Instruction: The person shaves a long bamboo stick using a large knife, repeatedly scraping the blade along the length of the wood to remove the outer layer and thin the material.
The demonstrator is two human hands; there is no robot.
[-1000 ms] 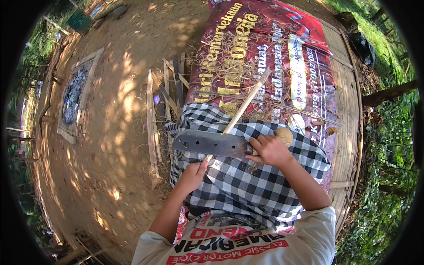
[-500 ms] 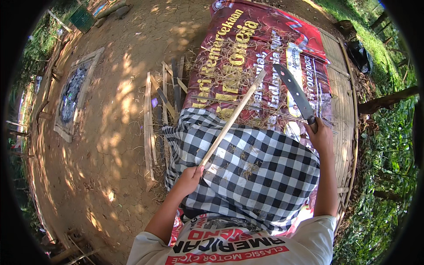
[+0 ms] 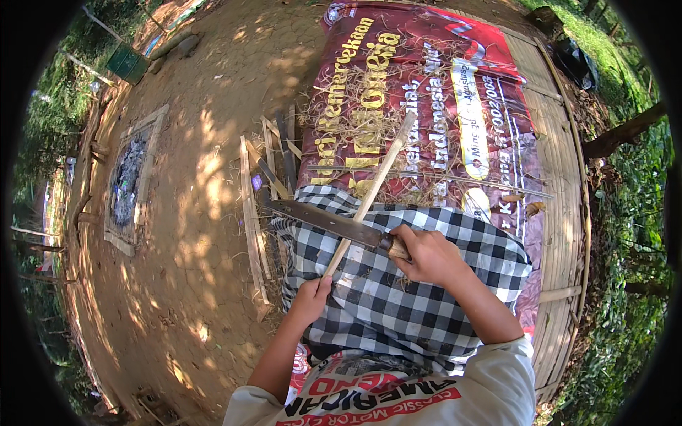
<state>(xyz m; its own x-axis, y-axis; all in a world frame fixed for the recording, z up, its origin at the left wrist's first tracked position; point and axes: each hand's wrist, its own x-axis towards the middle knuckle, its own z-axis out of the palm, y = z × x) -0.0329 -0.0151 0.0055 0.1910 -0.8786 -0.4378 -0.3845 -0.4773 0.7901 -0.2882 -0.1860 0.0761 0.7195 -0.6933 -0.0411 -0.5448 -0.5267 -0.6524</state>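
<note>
My left hand [image 3: 311, 298] is closed around the near end of a pale wooden stick [image 3: 383, 170], which slants up and away to the right. A machete [image 3: 323, 219] with a broad dark blade is gripped by its wooden handle in my right hand [image 3: 430, 257]. Its blade lies across the stick, a short way beyond my left hand, with the tip pointing left. Whether the edge bites into the wood cannot be made out. Under both hands a black-and-white checkered cloth [image 3: 419, 298] covers my lap.
A dark red printed banner [image 3: 490, 106] strewn with curly wood shavings lies ahead on a bamboo platform [image 3: 561, 213]. Wooden strips [image 3: 254, 213] lean at its left side. A framed ash pit [image 3: 145, 199] sits in the dirt ground farther left. Plants [image 3: 625, 312] grow at the right.
My right hand has swung the machete left and nearer, from beside the stick's far end to across its nearer half. My left hand keeps its hold, with the stick tilted slightly differently.
</note>
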